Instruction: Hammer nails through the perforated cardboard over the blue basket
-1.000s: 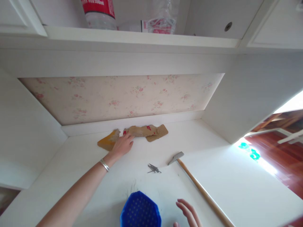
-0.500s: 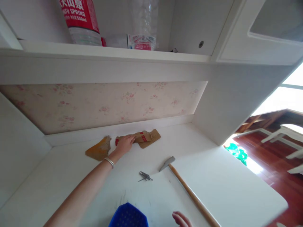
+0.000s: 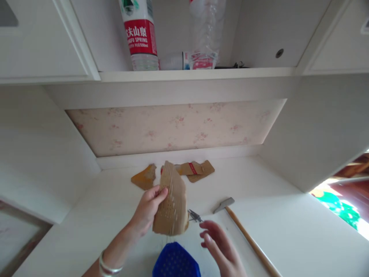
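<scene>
My left hand [image 3: 148, 209], with a bangle at the wrist, pinches a torn piece of cardboard [image 3: 170, 207] between thumb and fingers and holds it raised above the white desktop. Right of the cardboard, my right hand [image 3: 220, 246] has its fingers apart and nothing in it. Partly hidden behind the cardboard lies a small pile of nails [image 3: 195, 215]. A blue perforated basket [image 3: 175, 261] stands below, near the bottom edge. To the right rests a hammer [image 3: 248, 234] with a wooden handle, its head pointing away from me.
Other cardboard scraps [image 3: 198, 171] and a yellowish torn piece [image 3: 145, 177] lie along the back ledge. Overhead, a shelf [image 3: 173, 76] holds a red-labelled water bottle [image 3: 140, 38] and a clear bottle [image 3: 206, 38]. Side panels close in both ends. Something green [image 3: 340, 207] shows beyond the right panel.
My left hand has lifted a cardboard piece from the back and brought it nearer. My right hand has come further into view. The camera view has shifted left.
</scene>
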Tool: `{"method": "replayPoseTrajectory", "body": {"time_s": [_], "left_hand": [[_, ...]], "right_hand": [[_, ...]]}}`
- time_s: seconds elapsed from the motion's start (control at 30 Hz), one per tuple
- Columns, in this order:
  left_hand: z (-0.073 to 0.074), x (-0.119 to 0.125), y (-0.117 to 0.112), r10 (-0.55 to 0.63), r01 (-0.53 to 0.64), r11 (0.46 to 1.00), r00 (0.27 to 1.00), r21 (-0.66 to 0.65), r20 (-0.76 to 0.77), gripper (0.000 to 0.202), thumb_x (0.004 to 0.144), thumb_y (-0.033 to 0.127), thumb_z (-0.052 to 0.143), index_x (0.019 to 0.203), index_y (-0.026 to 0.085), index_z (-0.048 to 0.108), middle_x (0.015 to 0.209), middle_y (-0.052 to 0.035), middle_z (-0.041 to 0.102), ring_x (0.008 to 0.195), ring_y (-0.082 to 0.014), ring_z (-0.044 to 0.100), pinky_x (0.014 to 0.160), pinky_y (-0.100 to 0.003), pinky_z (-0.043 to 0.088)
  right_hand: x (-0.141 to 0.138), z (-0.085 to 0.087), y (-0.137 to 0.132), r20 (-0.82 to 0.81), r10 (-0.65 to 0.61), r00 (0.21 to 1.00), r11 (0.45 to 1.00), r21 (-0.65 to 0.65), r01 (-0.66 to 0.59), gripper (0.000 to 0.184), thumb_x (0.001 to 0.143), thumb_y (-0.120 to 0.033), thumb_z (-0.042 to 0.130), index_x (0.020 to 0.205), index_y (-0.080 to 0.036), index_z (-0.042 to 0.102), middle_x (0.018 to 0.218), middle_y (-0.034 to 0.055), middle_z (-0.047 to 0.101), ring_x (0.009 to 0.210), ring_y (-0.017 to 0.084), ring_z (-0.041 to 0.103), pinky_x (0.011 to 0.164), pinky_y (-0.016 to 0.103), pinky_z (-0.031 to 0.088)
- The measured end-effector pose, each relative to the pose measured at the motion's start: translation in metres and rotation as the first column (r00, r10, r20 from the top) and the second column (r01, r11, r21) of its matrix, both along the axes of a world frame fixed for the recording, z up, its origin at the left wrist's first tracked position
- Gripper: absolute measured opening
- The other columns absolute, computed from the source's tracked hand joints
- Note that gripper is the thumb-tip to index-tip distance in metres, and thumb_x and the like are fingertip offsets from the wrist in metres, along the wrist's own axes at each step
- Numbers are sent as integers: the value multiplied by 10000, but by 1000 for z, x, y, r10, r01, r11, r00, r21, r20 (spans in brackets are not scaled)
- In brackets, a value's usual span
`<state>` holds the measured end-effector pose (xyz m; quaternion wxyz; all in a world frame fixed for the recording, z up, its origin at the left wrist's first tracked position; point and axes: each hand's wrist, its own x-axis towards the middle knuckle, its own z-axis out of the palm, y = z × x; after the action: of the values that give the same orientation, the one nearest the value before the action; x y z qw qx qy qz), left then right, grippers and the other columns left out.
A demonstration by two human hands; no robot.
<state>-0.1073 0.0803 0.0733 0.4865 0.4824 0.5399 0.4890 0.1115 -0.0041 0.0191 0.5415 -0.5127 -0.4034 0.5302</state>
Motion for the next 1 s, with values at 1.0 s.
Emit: {"method": "replayPoseTrajectory", "body": {"time_s": [1.0], "left_hand": [[-8, 23, -82, -224, 263, 943, 955, -205, 197, 383, 817, 472, 699, 1032, 156, 692, 934, -80, 737, 897, -262, 674, 798, -330, 513]], "right_hand": [[-18, 36, 24, -169, 289, 942, 942, -128, -312, 373, 825, -521, 698, 802, -149, 695, 649, -31, 582, 602, 94, 495, 569, 206, 400]]}}
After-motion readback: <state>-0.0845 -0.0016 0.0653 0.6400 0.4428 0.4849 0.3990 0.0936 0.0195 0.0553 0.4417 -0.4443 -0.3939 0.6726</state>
